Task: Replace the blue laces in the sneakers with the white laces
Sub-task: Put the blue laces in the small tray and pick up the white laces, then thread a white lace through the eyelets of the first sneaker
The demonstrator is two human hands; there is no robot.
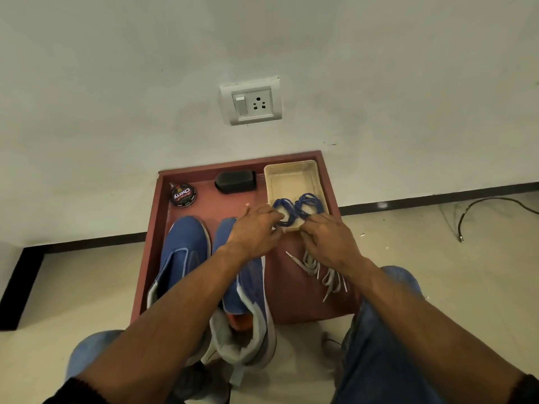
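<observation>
Two blue sneakers, the left one [182, 252] and the right one [248, 290], lie side by side in a red tray [151, 228], toes toward the wall, with no laces in them. Two coiled blue laces [306, 204] sit at the near end of a cream dish [291, 179]. My left hand [256, 225] pinches the left coil. My right hand [326, 237] holds the right coil at the dish's near rim. White laces [320, 272] lie loose on the tray under my right wrist, partly hidden.
A round shoe-polish tin [183, 195] and a black brush [235, 181] sit at the tray's far end. The tray stands against a wall with a socket [252, 102]. A black cable [481, 211] lies on the floor at the right. My knees flank the tray.
</observation>
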